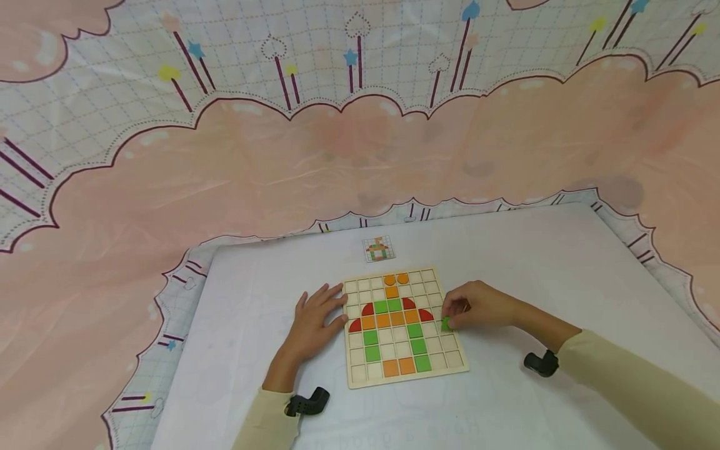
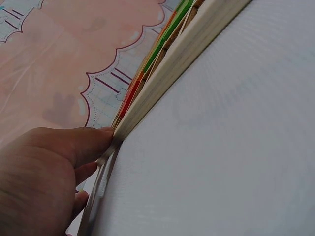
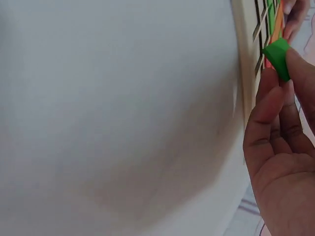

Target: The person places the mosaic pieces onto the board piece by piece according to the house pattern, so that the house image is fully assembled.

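A wooden grid board (image 1: pixel 360 375) lies on the white table, its square cells partly filled with green and orange squares, red quarter-round pieces and two orange discs (image 1: pixel 390 280) at the top. My left hand (image 1: pixel 317 325) rests at the board's left edge, fingers spread and fairly straight; in the left wrist view the thumb touches the board's side. Over the right edge, my right hand (image 1: pixel 475 304) pinches a green square tile (image 3: pixel 278 55) between thumb and fingertips. In the head view only part of that tile shows beneath the fingers.
A small pattern card (image 1: pixel 379 249) with a coloured grid figure lies beyond the board's far edge. The white table (image 1: pixel 270 275) reaches back to a pink and white patterned cloth (image 1: pixel 337 156). Both wrists wear black camera bands (image 1: pixel 307 402).
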### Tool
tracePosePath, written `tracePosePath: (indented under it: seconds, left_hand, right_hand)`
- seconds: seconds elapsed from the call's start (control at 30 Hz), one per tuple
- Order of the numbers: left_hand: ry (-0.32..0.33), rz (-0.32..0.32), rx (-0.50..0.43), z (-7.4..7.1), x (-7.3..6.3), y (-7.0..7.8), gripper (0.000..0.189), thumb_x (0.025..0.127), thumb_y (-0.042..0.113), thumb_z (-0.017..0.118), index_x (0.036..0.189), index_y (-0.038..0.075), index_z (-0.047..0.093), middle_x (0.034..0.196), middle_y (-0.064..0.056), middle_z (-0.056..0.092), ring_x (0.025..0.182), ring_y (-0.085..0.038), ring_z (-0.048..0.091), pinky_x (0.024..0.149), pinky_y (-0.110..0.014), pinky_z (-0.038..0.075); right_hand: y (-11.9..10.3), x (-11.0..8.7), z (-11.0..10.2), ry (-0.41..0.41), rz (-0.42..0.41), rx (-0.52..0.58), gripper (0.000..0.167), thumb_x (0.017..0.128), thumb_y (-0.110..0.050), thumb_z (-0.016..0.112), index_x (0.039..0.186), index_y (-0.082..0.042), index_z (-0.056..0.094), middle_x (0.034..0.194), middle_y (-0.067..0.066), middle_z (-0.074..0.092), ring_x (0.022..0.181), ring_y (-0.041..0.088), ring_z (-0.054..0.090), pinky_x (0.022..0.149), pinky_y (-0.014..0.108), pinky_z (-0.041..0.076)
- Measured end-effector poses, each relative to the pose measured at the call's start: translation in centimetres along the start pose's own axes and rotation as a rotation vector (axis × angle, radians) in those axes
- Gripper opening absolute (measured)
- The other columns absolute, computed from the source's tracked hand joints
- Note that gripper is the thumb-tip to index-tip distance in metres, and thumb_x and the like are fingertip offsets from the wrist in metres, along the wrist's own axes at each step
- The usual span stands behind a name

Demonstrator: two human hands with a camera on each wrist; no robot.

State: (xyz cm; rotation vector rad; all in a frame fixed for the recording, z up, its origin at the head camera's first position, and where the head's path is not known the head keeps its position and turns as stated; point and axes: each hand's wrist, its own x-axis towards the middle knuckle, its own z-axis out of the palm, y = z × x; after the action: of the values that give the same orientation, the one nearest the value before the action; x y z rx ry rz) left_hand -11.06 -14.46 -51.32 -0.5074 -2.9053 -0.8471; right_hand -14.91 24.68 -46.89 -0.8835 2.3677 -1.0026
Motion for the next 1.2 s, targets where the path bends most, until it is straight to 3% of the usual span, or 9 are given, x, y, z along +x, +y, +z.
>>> tracePosePath:
  seconds: [0.27,0.63,0.83,1.2]
  left_hand:
    - [-0.003,-0.004,-0.004,0.1,0.1,-0.2,0.047,0.098,0.036,0.065,0.141,0.019,0.063,0.160,0.002,0.046,0.155,-0.029,0.032,0.124,-0.065,0.008]
    - [-0.006,-0.002,0.003,0.1,0.2,-0.4,0.047,0.097,0.036,0.066,0.141,0.019,0.063,0.161,0.002,0.046,0.155,-0.029,0.031,0.125,-0.065,0.008]
    - [-0.006,0.000,-0.010,0.1,0.2,-0.4,0.047,0.097,0.036,0.066,0.141,0.018,0.063,0.160,0.002,0.046,0.155,-0.029,0.032,0.124,-0.065,0.008]
    - [-0.007,0.001,-0.012,0.1,0.1,-0.3,0.047,0.097,0.036,0.066,0.140,0.018,0.063,0.160,0.001,0.046,0.154,-0.030,0.032,0.124,-0.065,0.008]
  right_hand:
    - [-2.8,3.0,3.1,-0.079,-0.029,0.072,0.010,0.089,-0.015,0.079,0.097,-0.020,0.075,0.086,-0.009,0.070,0.080,0.009,0.063,0.075,0.021,0.055]
    - [-6.9,5.5,7.5,-0.089,-0.075,0.090,0.009,0.087,-0.017,0.082,0.091,-0.021,0.075,0.079,-0.014,0.070,0.075,0.003,0.064,0.073,0.021,0.056]
    - [-8.3,6.2,8.7,-0.073,-0.078,0.091,0.006,0.086,-0.019,0.083,0.087,-0.019,0.077,0.074,-0.013,0.069,0.070,0.001,0.061,0.068,0.019,0.054]
    - [-9.0,6.1,10.3,-0.053,-0.096,-0.004,0.005,0.084,-0.019,0.085,0.082,-0.019,0.081,0.067,-0.018,0.066,0.063,-0.004,0.055,0.059,0.016,0.050]
